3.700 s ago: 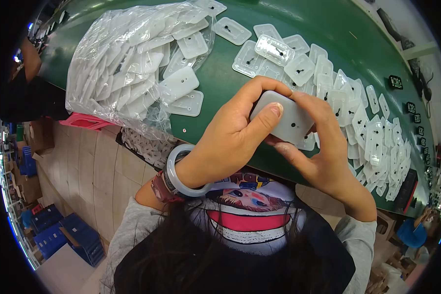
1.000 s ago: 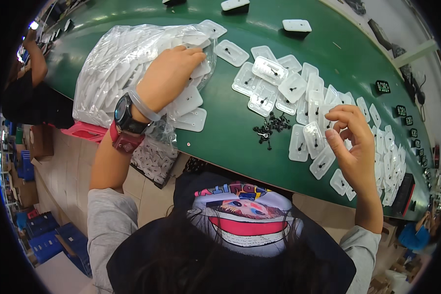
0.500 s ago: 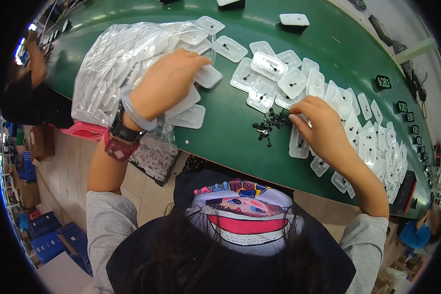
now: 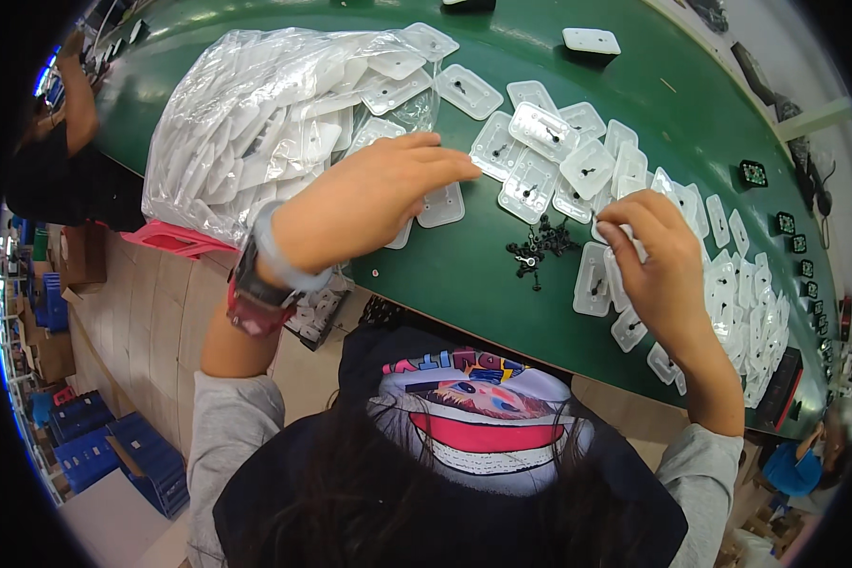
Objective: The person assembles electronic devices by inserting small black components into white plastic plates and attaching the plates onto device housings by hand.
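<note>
While left hand hovers flat, fingers open, above white rectangular plastic cover on green table, right hand pinching white plastic cover near small black screws.

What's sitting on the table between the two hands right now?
In the head view, a small heap of black parts lies on the green table between the left hand and the right hand, beside white plastic pieces.
</note>
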A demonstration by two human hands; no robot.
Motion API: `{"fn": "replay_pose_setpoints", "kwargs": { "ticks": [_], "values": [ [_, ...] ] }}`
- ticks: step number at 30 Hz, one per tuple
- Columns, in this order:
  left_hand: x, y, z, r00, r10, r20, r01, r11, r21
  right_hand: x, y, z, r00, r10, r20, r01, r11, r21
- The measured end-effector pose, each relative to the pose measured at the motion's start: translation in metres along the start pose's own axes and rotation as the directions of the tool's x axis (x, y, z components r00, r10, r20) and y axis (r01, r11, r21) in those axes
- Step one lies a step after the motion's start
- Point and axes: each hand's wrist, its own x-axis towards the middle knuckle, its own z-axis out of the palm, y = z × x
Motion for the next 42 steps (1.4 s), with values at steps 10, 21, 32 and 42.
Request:
{"fn": "replay_pose_setpoints", "kwargs": {
  "ticks": [10,21,32,42],
  "values": [
    [0.029,-0.007,-0.009,0.963,0.058,0.262,-0.106,0.979,0.173,-0.026,0.000,-0.022,0.973,0.214,-0.085,-0.204,0.972,0.119],
    [0.030,0.079,0.024,0.892,-0.451,-0.031,0.157,0.375,-0.914,-0.021,-0.038,-0.033,0.960,0.082,-0.266,-0.028,0.979,0.201],
    [0.023,0.113,0.056,0.941,-0.295,0.167,-0.082,-0.675,-0.733,-0.011,-0.043,-0.008,0.962,-0.009,-0.273,0.065,0.978,0.198],
    [0.022,0.130,0.060,0.934,-0.352,0.056,-0.141,-0.508,-0.850,-0.010,-0.047,-0.005,0.966,-0.062,-0.252,0.089,0.991,0.099]
  ]
}}
